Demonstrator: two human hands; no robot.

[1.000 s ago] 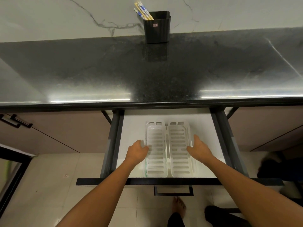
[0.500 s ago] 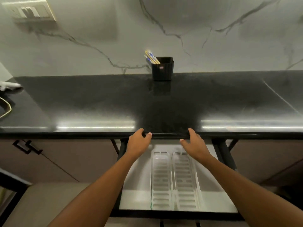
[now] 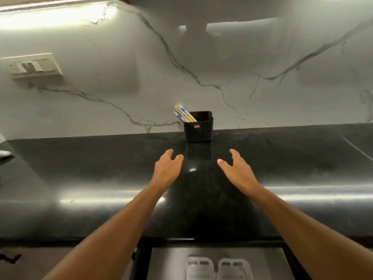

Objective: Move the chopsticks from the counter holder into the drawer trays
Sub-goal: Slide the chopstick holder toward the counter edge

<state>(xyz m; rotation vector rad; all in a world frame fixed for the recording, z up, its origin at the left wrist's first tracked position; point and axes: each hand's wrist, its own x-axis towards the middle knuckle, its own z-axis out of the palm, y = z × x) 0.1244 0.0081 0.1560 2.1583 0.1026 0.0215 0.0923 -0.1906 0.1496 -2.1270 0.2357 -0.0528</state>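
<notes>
A black square holder (image 3: 198, 127) stands at the back of the dark counter against the marble wall. Several yellow chopsticks with blue-patterned ends (image 3: 183, 114) lean out of its left side. My left hand (image 3: 166, 168) and my right hand (image 3: 237, 170) hover over the counter in front of the holder, one on each side, fingers relaxed and holding nothing. Both are a short way from the holder and touch nothing. Two white slotted trays (image 3: 219, 268) lie side by side in the pulled-out drawer at the bottom edge; only their far ends show.
The black granite counter (image 3: 80, 178) stretches wide to both sides. A switch plate (image 3: 33, 65) sits on the wall at the left. The drawer's black frame (image 3: 141, 259) juts out below the counter's front edge.
Both hands have left the trays in the drawer, risen past the counter edge and moved forward over the counter toward the holder. The view has tilted up.
</notes>
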